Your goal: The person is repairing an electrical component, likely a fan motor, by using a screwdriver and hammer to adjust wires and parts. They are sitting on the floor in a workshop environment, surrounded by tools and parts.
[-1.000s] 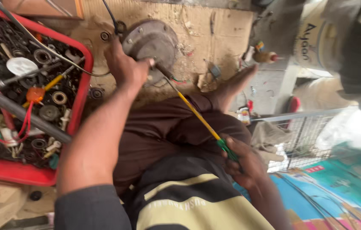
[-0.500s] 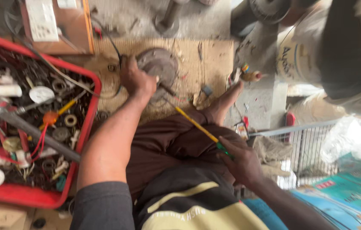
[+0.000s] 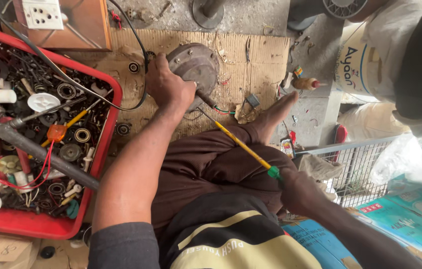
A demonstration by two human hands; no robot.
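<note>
Head view: left hand clamps the round motor housing on the cardboard; right hand grips a yellow screwdriver. Its tip sits by the shaft; it could slip toward those fingers.

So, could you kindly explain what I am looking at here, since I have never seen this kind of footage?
The one picture comes from a camera on a person's head, looking down at their lap and hands. The person sits on cardboard on the floor. The left hand grips a round metal motor. The right hand holds a yellow screwdriver, its tip near the motor. On the left stands a red tray full of bearings, wires and small parts, with a hammer across it.
</note>
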